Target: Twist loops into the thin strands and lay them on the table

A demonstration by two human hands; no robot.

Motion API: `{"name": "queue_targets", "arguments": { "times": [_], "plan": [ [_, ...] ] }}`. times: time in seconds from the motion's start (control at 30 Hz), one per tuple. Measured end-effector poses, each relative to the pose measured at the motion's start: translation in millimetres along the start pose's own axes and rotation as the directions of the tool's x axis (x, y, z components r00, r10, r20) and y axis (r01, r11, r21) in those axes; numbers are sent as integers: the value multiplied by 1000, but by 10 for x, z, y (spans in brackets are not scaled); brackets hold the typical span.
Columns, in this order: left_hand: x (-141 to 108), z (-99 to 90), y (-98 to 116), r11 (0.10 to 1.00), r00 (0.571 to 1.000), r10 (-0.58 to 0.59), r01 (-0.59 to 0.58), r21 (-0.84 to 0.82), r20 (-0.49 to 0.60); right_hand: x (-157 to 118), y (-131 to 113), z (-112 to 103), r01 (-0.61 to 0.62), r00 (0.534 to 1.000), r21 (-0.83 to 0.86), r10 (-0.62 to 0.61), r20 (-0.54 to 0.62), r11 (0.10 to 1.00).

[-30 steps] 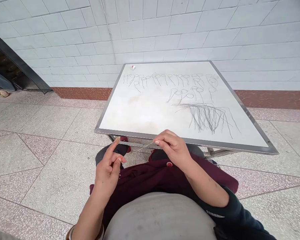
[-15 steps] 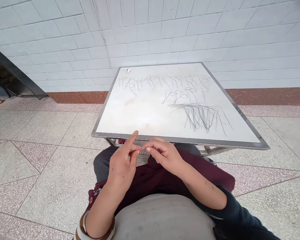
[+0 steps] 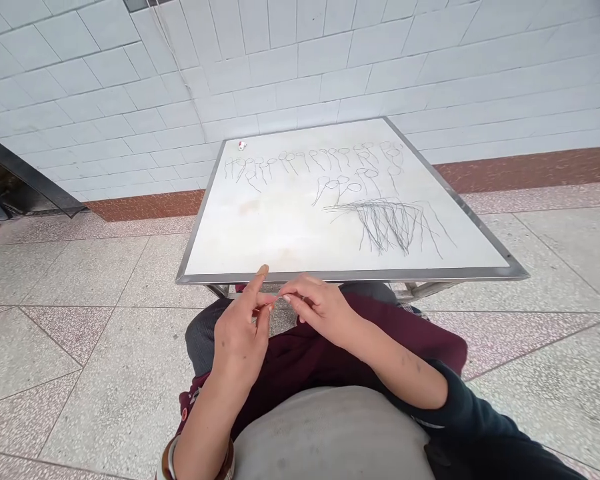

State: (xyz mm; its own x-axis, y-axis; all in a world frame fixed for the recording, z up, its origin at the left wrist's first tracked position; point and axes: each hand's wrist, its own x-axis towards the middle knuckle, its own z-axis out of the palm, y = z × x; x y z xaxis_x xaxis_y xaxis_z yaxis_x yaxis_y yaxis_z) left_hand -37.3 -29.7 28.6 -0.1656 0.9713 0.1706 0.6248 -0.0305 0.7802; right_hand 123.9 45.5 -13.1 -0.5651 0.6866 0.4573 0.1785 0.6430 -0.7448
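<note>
My left hand (image 3: 243,327) and my right hand (image 3: 323,307) meet fingertip to fingertip above my lap, just off the near edge of the white-topped table (image 3: 230,247). Each is closed in a pinch on a tiny thin piece between them, too small to make out. The left index finger points up and away. On the tabletop lie rows of thin dark looped strands (image 3: 350,188). Nearer, to the right, a loose bunch of long dark strands (image 3: 387,227) is spread out.
A small white and red object (image 3: 242,145) sits at the table's far left corner. A metal rim (image 3: 350,274) borders the tabletop. Behind stands a white tiled wall (image 3: 290,60). A dark opening (image 3: 15,187) is at the far left.
The view has tilted and shifted slightly, so the table appears a little further left. My hands keep the same pinch, with the fingertips very slightly moved.
</note>
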Motion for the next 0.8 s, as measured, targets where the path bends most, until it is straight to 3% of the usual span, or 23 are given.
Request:
{"name": "queue_targets", "arguments": {
  "times": [0.17,0.37,0.53,0.67,0.73,0.8],
  "plan": [
    [24,-4,-10,1000,1000,4,-5,25,19,-14,71,44,82,996,-154,-88,-34,985],
    [29,35,-12,1000,999,-22,22,-8,24,-45,102,113,56,994,-286,-81,-75,957],
    [34,98,10,998,999,-51,52,-39,14,-70,68,206,-49,975,-327,-26,-220,944],
    [47,130,-17,985,997,-81,80,-155,1,-51,36,198,-114,972,-134,83,-219,984],
    [57,135,-35,965,994,-107,100,-243,-16,-37,28,160,-179,972,127,196,-131,976],
    [64,134,-40,949,990,-133,114,-293,-44,-26,25,120,-264,958,418,285,12,869]
  ]
}}
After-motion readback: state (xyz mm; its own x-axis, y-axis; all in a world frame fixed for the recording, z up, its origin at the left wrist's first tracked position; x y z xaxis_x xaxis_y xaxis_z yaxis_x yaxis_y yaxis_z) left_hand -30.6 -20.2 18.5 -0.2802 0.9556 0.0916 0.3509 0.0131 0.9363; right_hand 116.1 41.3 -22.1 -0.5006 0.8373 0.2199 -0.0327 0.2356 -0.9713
